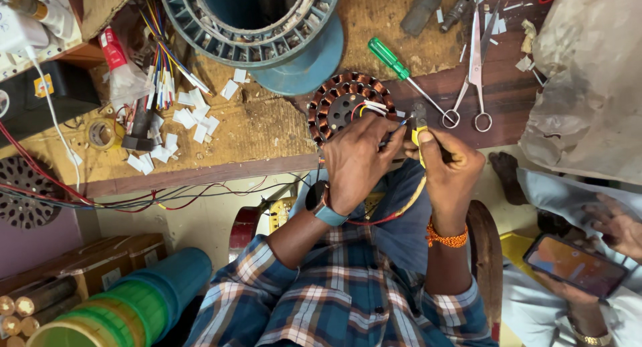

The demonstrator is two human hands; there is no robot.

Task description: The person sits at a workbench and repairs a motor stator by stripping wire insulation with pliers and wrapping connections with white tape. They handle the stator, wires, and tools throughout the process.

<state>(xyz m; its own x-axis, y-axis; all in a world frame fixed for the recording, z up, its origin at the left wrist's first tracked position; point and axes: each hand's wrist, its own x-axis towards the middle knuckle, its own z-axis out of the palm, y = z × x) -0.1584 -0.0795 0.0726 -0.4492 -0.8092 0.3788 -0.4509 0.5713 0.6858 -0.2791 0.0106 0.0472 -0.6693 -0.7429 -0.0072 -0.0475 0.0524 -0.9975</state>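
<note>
The copper-wound stator lies flat on the wooden surface, just beyond the person's hands, with its coils all in place around the ring and several coloured lead wires running out of its centre toward the person. The winding itself looks finished; what is in hand is the work on the leads. The left hand is closed around the wires, pinching them taut near the stator's edge. The right hand is clamped on the yellow handles of a small cutter, whose nose meets the wire ends just beside the stator; whether the blades have bitten through is too small to tell. Judging by the loose lead ends, the trimming or stripping is part way, and joining and tidying the wires is left. A green-handled screwdriver and scissors rest untouched farther back. At the right edge another person's hand holds a phone
</note>
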